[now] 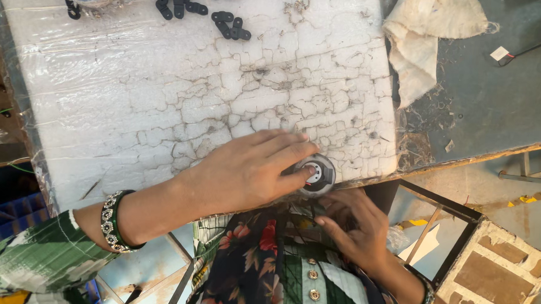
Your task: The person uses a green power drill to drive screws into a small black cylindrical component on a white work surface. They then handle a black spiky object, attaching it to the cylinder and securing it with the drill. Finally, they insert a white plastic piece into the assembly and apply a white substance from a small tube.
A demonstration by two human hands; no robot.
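My left hand (251, 166) lies across the near edge of a cracked white foam board (194, 88), its fingertips pressing on a small round grey and black metal part (316, 174) with a pale centre. My right hand (352, 225) is below the board's edge, close to my body, fingers curled under the round part; I cannot tell whether it holds anything. Both wrists wear green and silver bangles.
Several small black link-shaped pieces (192, 2) lie scattered at the board's far edge. A crumpled off-white cloth (427, 37) rests on the grey-blue table (498, 101) to the right. A black metal frame (444, 220) and a brick-patterned block (496, 271) sit below right.
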